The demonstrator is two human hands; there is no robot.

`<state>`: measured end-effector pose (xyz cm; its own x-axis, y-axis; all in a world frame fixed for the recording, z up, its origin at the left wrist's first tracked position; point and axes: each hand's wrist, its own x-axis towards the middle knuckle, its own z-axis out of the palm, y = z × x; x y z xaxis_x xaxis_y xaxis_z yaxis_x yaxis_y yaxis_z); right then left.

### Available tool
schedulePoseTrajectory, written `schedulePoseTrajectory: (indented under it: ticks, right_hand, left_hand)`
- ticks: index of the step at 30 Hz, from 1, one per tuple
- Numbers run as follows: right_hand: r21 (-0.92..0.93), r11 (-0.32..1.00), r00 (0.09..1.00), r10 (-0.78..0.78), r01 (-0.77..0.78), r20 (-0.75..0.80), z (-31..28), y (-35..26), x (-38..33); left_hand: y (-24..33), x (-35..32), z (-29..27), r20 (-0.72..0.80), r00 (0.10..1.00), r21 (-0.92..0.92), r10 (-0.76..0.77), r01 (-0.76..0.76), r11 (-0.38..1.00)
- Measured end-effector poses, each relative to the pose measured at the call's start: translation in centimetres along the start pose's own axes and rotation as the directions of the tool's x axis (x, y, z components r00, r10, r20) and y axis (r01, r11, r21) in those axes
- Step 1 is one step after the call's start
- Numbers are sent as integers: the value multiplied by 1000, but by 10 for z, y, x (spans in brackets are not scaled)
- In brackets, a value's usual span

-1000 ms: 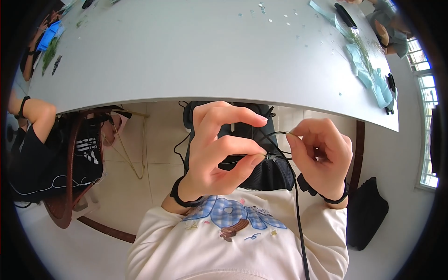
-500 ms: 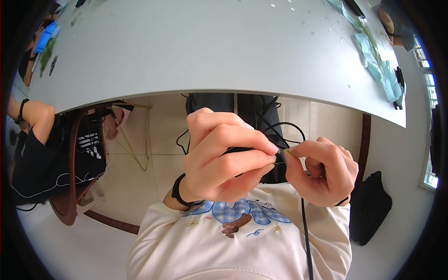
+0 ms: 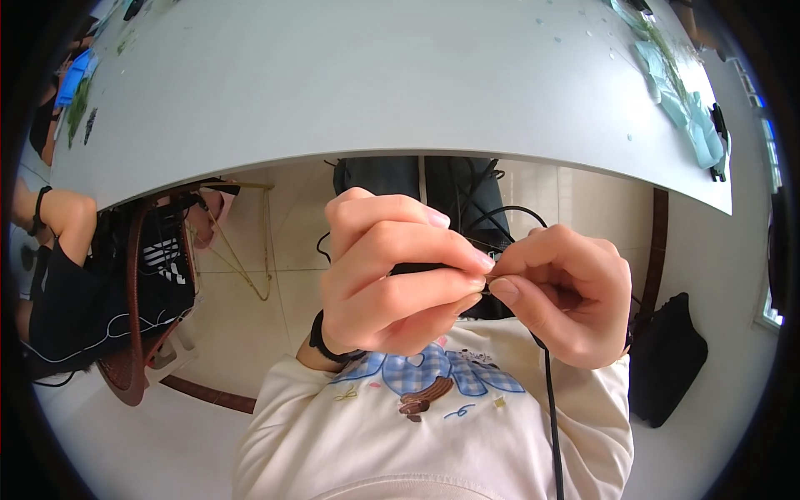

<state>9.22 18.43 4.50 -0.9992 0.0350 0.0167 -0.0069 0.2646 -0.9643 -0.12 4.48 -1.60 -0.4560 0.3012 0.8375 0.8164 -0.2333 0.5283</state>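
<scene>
Both my hands are raised in front of my lap, before the table edge. My left hand (image 3: 398, 279) is closed in a pinch, its thumb and fingertips pressed together. From the other side my right hand (image 3: 575, 292) also pinches, thumb against forefinger. The two sets of fingertips nearly touch. Between them shows a very thin strand (image 3: 490, 278), too small to tell its kind; the fingers hide most of it. A black cable (image 3: 552, 417) runs down over my cream shirt (image 3: 450, 454) beneath the right hand.
Beyond my hands stretches a white table (image 3: 350, 83). Light-blue wrapping paper (image 3: 667, 83) with green stems lies at its far right, white bits scattered nearby. At left are a seated person's arm (image 3: 71, 218) and a brown-framed chair (image 3: 133, 333). A black bag (image 3: 671, 362) is low at right.
My right hand has moved slightly left, its fingertips closing the small gap to the left hand's. The right thumb has turned more into view. The whole view has shifted a little.
</scene>
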Motion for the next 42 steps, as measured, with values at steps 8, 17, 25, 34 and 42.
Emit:
schedulePoseTrajectory:
  ticks: [8,17,25,34,42]
  right_hand:
    - [-193,963,974,-207,185,-96,2,-4,0]
    - [-179,956,960,-254,232,-115,3,-1,-1]
    - [-170,958,971,-239,230,-32,2,-2,-1]
    - [-292,939,953,-241,181,-183,8,6,-8]
    - [-572,783,905,-395,244,-156,12,5,-11]
  left_hand:
    - [0,-2,-2,-11,999,-5,44,-44,999]
    - [0,-1,1,-36,998,-68,52,-55,996]
    - [1,-1,2,-54,998,-96,31,-37,995]
    - [3,0,-5,67,992,41,-106,103,994]
    - [8,0,-2,216,970,155,-109,76,985]
